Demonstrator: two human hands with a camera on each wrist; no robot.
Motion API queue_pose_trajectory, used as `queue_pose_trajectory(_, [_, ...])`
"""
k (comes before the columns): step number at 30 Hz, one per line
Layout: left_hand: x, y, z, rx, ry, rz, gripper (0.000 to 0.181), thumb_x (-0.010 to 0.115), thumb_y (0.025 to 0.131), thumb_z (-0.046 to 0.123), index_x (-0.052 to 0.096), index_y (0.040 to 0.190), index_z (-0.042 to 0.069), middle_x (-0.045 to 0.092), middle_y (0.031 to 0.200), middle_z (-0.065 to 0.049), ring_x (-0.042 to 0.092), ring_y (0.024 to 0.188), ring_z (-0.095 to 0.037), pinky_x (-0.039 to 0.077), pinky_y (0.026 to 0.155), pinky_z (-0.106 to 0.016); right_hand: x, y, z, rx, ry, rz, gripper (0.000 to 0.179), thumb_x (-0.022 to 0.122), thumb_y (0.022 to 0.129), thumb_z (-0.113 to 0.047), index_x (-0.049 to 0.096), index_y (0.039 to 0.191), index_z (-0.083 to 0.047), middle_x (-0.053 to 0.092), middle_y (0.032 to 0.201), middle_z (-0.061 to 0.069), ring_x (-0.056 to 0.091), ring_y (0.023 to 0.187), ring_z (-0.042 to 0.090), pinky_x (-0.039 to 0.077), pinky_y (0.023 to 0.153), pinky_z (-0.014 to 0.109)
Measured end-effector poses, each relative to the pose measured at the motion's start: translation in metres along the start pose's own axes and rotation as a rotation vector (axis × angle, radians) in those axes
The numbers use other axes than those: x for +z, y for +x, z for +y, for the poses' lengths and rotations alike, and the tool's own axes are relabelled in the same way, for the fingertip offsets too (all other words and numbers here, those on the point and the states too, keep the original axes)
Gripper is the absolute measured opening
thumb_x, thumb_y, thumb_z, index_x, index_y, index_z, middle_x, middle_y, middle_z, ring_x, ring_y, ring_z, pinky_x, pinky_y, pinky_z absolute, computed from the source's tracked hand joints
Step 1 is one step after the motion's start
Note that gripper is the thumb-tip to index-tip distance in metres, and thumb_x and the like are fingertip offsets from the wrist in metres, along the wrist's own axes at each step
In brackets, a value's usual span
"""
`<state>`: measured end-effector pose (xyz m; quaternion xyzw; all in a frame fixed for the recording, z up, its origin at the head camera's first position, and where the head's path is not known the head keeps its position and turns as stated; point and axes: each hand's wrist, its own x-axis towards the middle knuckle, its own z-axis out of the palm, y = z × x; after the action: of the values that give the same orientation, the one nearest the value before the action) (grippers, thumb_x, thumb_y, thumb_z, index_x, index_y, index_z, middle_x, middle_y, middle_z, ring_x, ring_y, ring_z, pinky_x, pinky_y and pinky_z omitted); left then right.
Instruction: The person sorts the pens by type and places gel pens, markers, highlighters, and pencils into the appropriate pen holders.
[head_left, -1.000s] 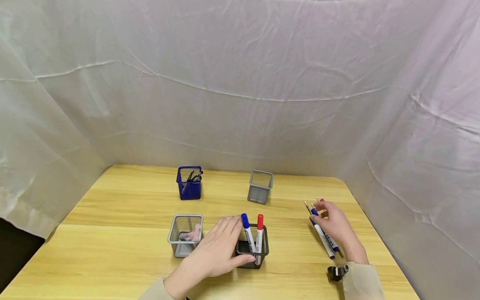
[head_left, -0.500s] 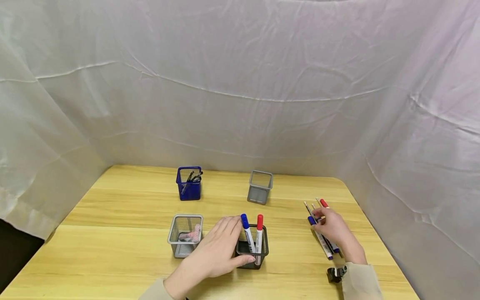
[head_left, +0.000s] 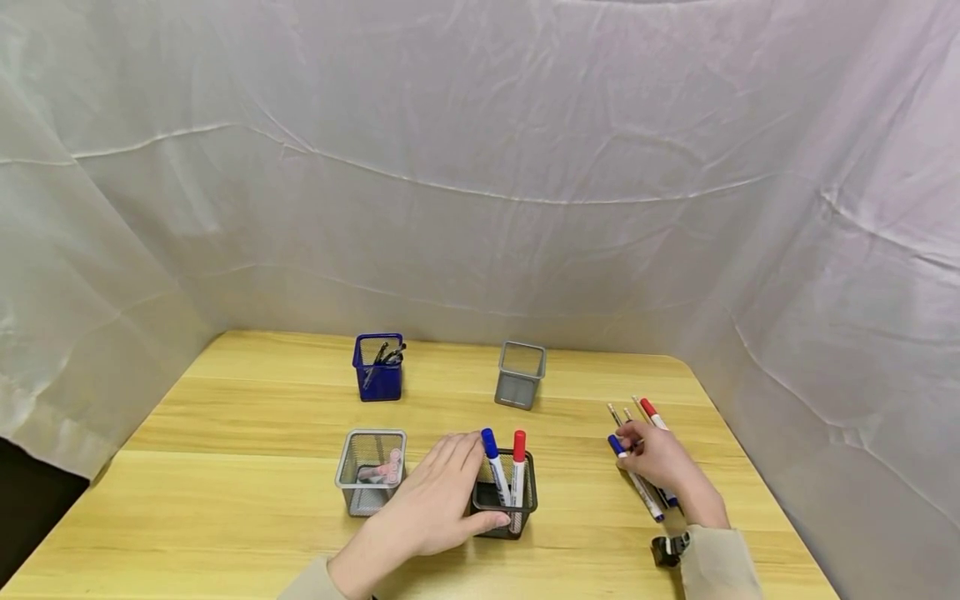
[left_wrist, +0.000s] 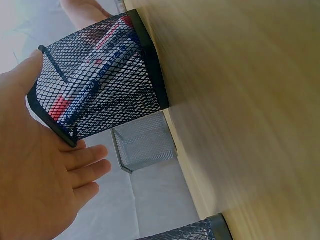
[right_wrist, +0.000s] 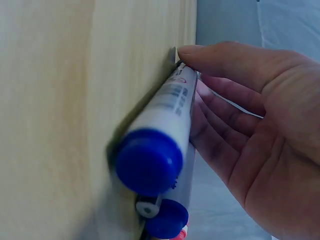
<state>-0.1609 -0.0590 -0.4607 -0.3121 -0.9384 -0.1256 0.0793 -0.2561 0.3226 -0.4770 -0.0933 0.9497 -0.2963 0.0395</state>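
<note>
My left hand (head_left: 435, 492) lies along the left side of the black mesh pen holder (left_wrist: 145, 90), fingers extended, thumb at its near rim. Two whiteboard markers stand in it, a blue-capped marker (head_left: 495, 467) and a red-capped marker (head_left: 519, 467). On the right, my right hand (head_left: 663, 458) pinches a blue-capped whiteboard marker (right_wrist: 162, 107) between thumb and fingers, low over the table. Beneath and beside it lie another blue-ended marker (right_wrist: 170, 220), several pencils (head_left: 613, 412) and a red-capped marker (head_left: 654, 414).
Left of the black holder stands a silver mesh holder (head_left: 367, 498) with a pink item inside. Farther back are a blue mesh holder (head_left: 381, 385) with black pens and a grey mesh holder (head_left: 517, 392). Pale fabric (head_left: 480, 250) hangs around the wooden table (head_left: 247, 517).
My right hand has shifted slightly left and toward me, and the blue-capped marker has slid left with it, away from the red-capped one. The left hand has stayed in place.
</note>
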Motion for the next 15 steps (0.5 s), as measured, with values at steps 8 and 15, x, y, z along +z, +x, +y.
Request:
queue_pose_trajectory(8, [-0.0012, 0.0004, 0.0002, -0.011, 0.003, -0.018, 0.099, 0.045, 0.098, 0.075, 0.037, 0.158, -0.003, 0.037, 0.164, -0.018, 0.036, 0.151, -0.032, 0.025, 0.128, -0.046, 0.0003, 0.0001, -0.0024, -0.024, -0.023, -0.024, 0.036, 0.075, 0.088, -0.001, 0.066, 0.122, 0.005, 0.065, 0.101, 0.006, 0.06, 0.087, 0.018, 0.054, 0.073, 0.036])
queue_pose_trajectory(15, [-0.0001, 0.0008, 0.0003, -0.012, 0.0, -0.014, 0.099, 0.049, 0.097, 0.073, 0.036, 0.158, -0.003, 0.037, 0.164, -0.019, 0.036, 0.151, -0.032, 0.024, 0.128, -0.046, 0.0001, -0.0003, -0.005, -0.04, -0.047, -0.006, 0.035, 0.072, 0.086, 0.0, 0.067, 0.122, 0.002, 0.065, 0.099, 0.004, 0.058, 0.085, 0.017, 0.052, 0.072, 0.033])
